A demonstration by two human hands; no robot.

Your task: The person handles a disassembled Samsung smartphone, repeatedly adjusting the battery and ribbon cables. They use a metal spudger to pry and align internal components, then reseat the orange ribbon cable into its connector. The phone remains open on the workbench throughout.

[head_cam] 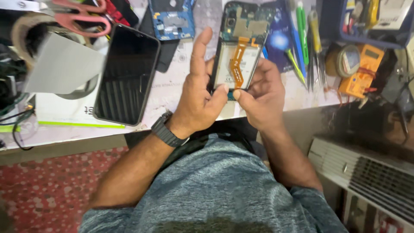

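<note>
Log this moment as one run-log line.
left hand: holds opened phone, index raised | right hand: grips phone's lower edge | nearby: phone screen, scissors

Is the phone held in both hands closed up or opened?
Opened: the phone shows its circuit board, battery and orange flex cable, held between left hand and right hand.

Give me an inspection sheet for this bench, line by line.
Surface: pale bench, crowded.
Job's things: opened phone, back off, orange flex cable exposed, held above the bench edge.
Clutter: black screen panel, blue phone frame, scissors, tweezers, orange multimeter, solder reel.
Grips: left hand and right hand both hold the phone's lower end; watch on left wrist.
Cables: black leads at far left.
Surroundings: red patterned floor, white grille.
</note>
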